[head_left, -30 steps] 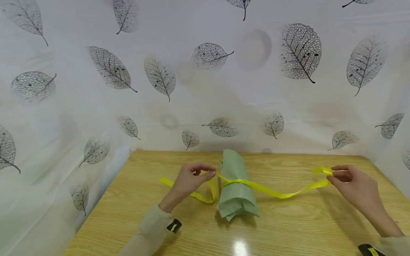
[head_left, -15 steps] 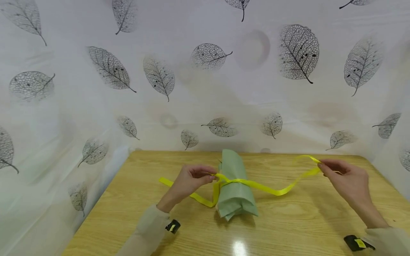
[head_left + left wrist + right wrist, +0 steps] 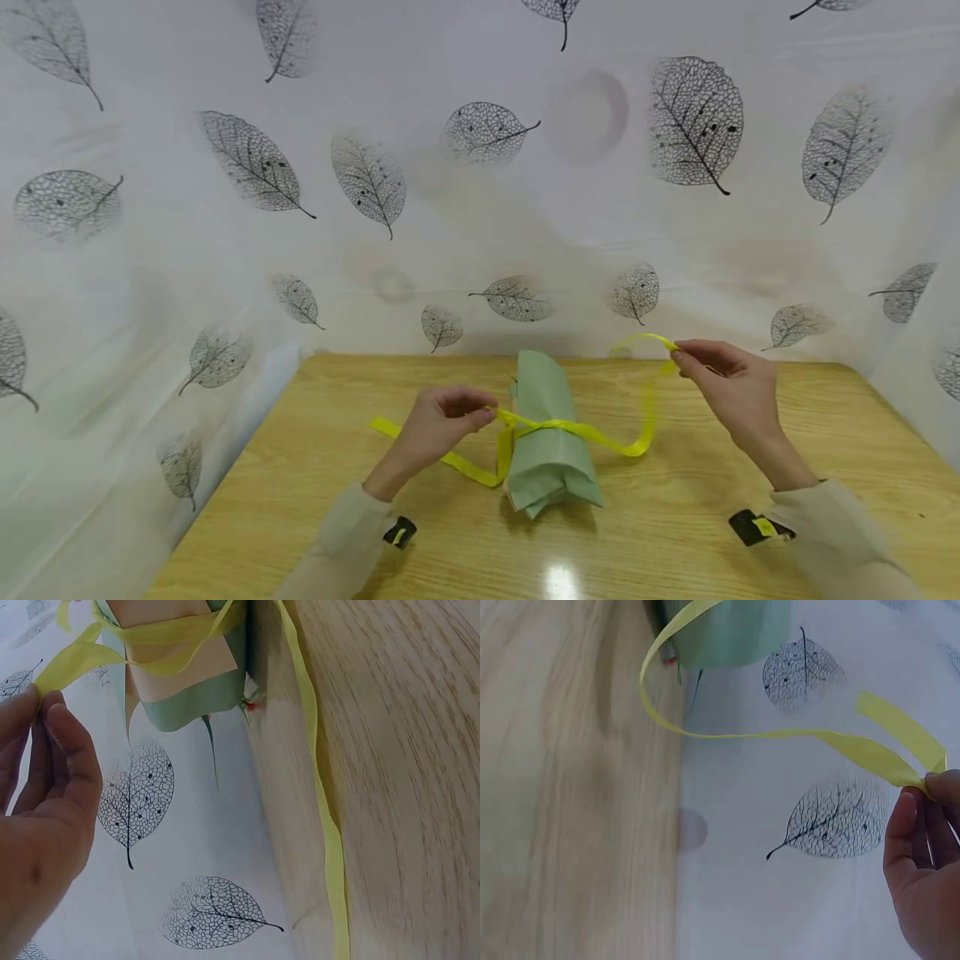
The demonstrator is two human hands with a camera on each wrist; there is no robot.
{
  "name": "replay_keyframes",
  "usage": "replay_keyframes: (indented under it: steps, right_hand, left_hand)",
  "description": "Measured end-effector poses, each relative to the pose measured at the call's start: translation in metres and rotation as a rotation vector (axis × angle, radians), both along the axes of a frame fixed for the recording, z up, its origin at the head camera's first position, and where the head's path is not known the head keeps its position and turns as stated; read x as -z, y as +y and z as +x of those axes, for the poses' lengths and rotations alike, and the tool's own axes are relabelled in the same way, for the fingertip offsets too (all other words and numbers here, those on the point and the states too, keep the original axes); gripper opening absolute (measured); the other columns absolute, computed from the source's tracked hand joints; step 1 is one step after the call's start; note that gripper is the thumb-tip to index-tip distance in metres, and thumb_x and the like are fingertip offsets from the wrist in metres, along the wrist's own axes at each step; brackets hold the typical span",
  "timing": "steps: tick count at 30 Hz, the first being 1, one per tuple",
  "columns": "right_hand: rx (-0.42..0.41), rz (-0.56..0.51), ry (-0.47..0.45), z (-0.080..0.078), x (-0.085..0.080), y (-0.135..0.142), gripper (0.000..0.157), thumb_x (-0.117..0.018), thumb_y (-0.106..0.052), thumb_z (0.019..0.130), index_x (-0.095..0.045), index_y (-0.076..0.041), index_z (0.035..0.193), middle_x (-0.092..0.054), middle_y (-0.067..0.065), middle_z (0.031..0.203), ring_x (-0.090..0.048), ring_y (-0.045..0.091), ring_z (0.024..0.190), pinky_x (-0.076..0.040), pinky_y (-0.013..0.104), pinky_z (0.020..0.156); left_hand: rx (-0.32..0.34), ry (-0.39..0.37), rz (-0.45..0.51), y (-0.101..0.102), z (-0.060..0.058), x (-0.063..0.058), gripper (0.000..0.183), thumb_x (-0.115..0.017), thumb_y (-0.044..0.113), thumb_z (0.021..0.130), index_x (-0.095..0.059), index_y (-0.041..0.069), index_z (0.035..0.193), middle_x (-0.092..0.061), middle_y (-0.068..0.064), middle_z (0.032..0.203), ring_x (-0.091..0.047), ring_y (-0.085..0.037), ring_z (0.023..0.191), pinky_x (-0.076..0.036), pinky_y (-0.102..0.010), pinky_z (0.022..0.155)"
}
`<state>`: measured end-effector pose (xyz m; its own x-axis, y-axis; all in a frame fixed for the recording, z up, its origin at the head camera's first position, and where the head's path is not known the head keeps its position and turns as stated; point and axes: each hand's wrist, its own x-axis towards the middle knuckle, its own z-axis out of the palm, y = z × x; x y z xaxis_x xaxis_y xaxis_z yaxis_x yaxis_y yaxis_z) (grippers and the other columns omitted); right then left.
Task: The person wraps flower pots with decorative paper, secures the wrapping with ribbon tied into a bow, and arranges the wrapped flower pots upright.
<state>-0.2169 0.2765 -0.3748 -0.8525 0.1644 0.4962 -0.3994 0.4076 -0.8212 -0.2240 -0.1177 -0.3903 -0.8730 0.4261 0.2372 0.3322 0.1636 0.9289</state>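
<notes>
A bundle wrapped in pale green paper (image 3: 551, 471) lies on the wooden table, with a yellow ribbon (image 3: 633, 448) round its middle. Left of the bundle, my left hand (image 3: 441, 427) pinches the ribbon between thumb and fingers. My right hand (image 3: 731, 392), raised to the right of the bundle, pinches the ribbon near its other end, whose short tip sticks out past the fingers. Between bundle and right hand the ribbon hangs in a slack curve. In the left wrist view a peach-coloured paper panel (image 3: 184, 664) shows on the bundle, and thin green stems (image 3: 211, 750) poke out of its end.
The wooden table (image 3: 300, 533) carries a loose tail of ribbon (image 3: 472, 471) left of the bundle. Behind and beside the table hangs a pale cloth (image 3: 420, 67) printed with dark leaf skeletons. Both sleeves have a black strap (image 3: 750, 527) at the wrist.
My right hand has moved left and up toward the bundle with its ribbon end, so the ribbon sags into a deeper curve. My left hand has barely shifted; the bundle stays in place.
</notes>
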Motion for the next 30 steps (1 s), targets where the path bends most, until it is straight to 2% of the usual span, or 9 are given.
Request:
replay_keyframes:
  steps: [4, 8, 12, 16, 19, 21, 27, 30]
  right_hand:
    - [-0.111, -0.016, 0.042, -0.010, -0.009, -0.028, 0.024, -0.071, -0.006, 0.096, -0.072, 0.007, 0.115, -0.074, -0.024, 0.090, -0.070, 0.001, 0.078, -0.057, 0.013, 0.072]
    - [-0.200, -0.008, 0.054, -0.017, -0.010, -0.054, 0.021, -0.071, -0.005, 0.096, -0.074, 0.005, 0.113, -0.074, -0.022, 0.091, -0.071, -0.001, 0.078, -0.058, 0.015, 0.071]
    - [-0.256, 0.038, 0.063, -0.023, -0.006, -0.078, 0.019, -0.072, -0.006, 0.095, -0.076, -0.001, 0.113, -0.078, -0.003, 0.097, -0.072, -0.001, 0.080, -0.059, 0.017, 0.071]
    - [-0.364, 0.087, 0.041, -0.023, -0.004, -0.097, 0.023, -0.072, -0.007, 0.095, -0.075, -0.002, 0.117, -0.078, 0.016, 0.107, -0.076, 0.010, 0.088, -0.060, 0.018, 0.076]
    - [-0.423, 0.100, 0.031, -0.021, -0.004, -0.104, 0.023, -0.072, -0.004, 0.094, -0.075, 0.000, 0.116, -0.077, 0.018, 0.109, -0.077, 0.019, 0.093, -0.061, 0.020, 0.077]
    - [-0.430, 0.111, 0.040, -0.019, -0.003, -0.106, 0.021, -0.072, -0.002, 0.093, -0.075, 0.002, 0.114, -0.078, 0.018, 0.107, -0.077, 0.022, 0.091, -0.061, 0.020, 0.076]
    - [-0.463, 0.187, 0.031, -0.010, 0.001, -0.112, 0.015, -0.074, -0.004, 0.093, -0.077, 0.001, 0.106, -0.079, 0.011, 0.099, -0.075, 0.016, 0.081, -0.060, 0.022, 0.069]
    - [-0.516, 0.240, 0.085, -0.008, 0.003, -0.116, 0.013, -0.075, -0.004, 0.092, -0.078, -0.001, 0.104, -0.079, 0.006, 0.096, -0.073, 0.012, 0.080, -0.061, 0.025, 0.068]
  left_hand:
    - [0.009, 0.005, 0.014, 0.000, 0.000, 0.000, 0.023, -0.071, 0.009, 0.096, -0.072, -0.004, 0.116, -0.074, -0.022, 0.111, -0.071, -0.005, 0.085, -0.060, -0.024, 0.076]
    - [0.022, 0.024, 0.016, -0.001, 0.000, 0.001, 0.021, -0.071, 0.009, 0.096, -0.073, -0.002, 0.114, -0.074, -0.023, 0.108, -0.070, -0.005, 0.083, -0.059, -0.023, 0.073]
    - [0.028, 0.025, 0.013, -0.001, -0.001, 0.001, 0.019, -0.071, 0.010, 0.096, -0.074, 0.002, 0.113, -0.075, -0.022, 0.108, -0.070, -0.006, 0.083, -0.059, -0.023, 0.073]
    - [0.030, 0.005, 0.011, 0.000, -0.001, 0.001, 0.020, -0.072, 0.011, 0.096, -0.074, 0.002, 0.113, -0.075, -0.020, 0.109, -0.072, -0.006, 0.086, -0.060, -0.024, 0.076]
    - [0.034, -0.006, 0.016, 0.002, -0.002, 0.002, 0.022, -0.072, 0.012, 0.096, -0.074, 0.001, 0.115, -0.075, -0.019, 0.112, -0.073, -0.008, 0.090, -0.061, -0.028, 0.080]
    - [0.034, -0.005, 0.023, 0.003, -0.002, 0.002, 0.022, -0.072, 0.011, 0.095, -0.074, 0.000, 0.115, -0.075, -0.019, 0.113, -0.074, -0.010, 0.092, -0.062, -0.029, 0.081]
    - [0.018, -0.004, 0.036, 0.006, -0.002, 0.000, 0.024, -0.073, 0.010, 0.095, -0.072, -0.003, 0.116, -0.075, -0.018, 0.112, -0.074, -0.021, 0.095, -0.061, -0.027, 0.081]
    - [0.009, -0.009, 0.031, 0.011, -0.001, -0.002, 0.024, -0.073, 0.014, 0.096, -0.074, 0.001, 0.115, -0.076, -0.014, 0.111, -0.074, -0.022, 0.095, -0.061, -0.028, 0.081]
